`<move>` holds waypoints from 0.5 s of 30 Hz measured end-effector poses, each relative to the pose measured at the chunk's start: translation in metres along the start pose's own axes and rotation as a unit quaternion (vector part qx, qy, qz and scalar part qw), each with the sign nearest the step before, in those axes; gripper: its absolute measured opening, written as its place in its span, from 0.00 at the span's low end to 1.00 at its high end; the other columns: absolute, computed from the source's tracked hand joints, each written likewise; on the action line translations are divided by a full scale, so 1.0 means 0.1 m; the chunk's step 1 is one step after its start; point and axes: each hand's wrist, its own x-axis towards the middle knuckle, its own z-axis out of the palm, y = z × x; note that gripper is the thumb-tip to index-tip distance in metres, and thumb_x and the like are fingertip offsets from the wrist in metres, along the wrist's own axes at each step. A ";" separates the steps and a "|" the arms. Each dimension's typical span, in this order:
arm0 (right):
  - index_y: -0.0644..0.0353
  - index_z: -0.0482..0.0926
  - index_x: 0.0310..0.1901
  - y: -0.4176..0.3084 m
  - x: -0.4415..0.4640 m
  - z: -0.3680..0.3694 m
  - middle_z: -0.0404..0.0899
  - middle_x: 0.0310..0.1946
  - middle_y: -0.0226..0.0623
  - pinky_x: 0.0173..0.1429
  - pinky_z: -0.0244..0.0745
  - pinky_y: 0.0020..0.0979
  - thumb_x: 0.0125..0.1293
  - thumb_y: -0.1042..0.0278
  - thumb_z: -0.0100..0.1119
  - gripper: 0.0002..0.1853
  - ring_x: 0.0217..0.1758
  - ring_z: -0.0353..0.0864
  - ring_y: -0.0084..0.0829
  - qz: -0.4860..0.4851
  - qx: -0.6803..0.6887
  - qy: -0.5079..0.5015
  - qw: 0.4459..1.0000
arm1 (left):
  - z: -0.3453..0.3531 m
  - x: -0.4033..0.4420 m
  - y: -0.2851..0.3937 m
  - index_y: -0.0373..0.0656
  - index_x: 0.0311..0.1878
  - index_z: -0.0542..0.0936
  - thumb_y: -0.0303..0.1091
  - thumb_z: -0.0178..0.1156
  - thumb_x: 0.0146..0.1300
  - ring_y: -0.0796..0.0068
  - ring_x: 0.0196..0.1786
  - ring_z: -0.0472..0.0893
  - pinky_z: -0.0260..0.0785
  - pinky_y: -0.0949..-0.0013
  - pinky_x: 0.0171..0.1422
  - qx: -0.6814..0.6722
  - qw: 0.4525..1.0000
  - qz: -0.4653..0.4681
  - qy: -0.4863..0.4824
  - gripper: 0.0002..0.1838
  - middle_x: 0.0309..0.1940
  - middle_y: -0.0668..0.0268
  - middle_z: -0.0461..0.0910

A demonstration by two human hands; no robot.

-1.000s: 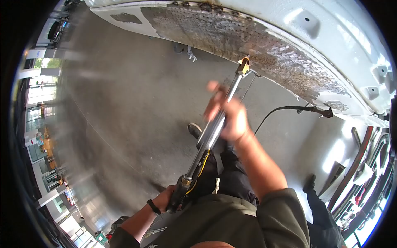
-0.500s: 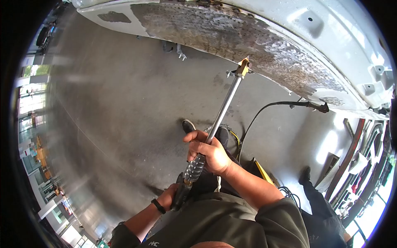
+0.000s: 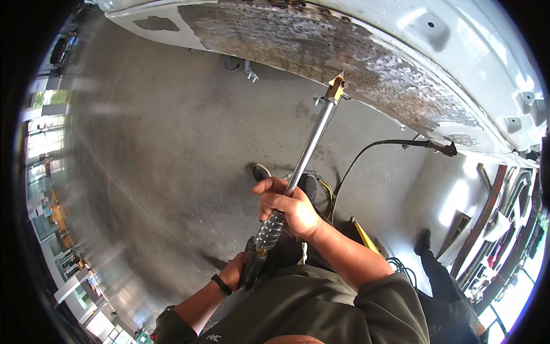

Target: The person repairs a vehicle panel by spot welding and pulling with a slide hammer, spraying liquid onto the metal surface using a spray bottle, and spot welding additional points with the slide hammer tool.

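A slide-hammer dent puller (image 3: 312,144) slants upward in front of me. It has a long chrome rod, a black grip and a brass-coloured head with a pointed tip. My left hand (image 3: 233,272), wearing a black wristband, is closed around the rear grip. My right hand (image 3: 295,212) wraps the upper grip by the rod, its index finger partly stretched out. The tip lies at the lower part of a vehicle panel (image 3: 275,43), whose paint is ground off to bare, mottled metal with rows of small marks. Whether the tip touches it, I cannot tell.
A black cable (image 3: 366,150) runs from a clamp (image 3: 444,149) at the panel's lower right edge down toward my legs. Small clamps (image 3: 250,71) hang under the panel. A rack of parts (image 3: 504,223) stands right, with another person's dark-clothed leg (image 3: 438,275) near it.
The puller's head has shifted slightly upward along the panel and turned a little. Both hands keep their hold, almost unmoved.
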 end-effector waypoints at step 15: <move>0.67 0.61 0.76 -1.19 0.58 -0.56 0.81 0.27 0.34 0.49 0.80 0.38 0.73 0.65 0.58 0.34 0.35 0.84 0.32 -0.120 0.047 -0.092 0.987 | -0.09 0.04 -0.25 0.43 0.46 0.79 0.59 0.43 0.79 0.64 0.28 0.84 0.81 0.59 0.36 -0.011 0.999 0.033 -0.013 0.27 0.28 0.61 0.83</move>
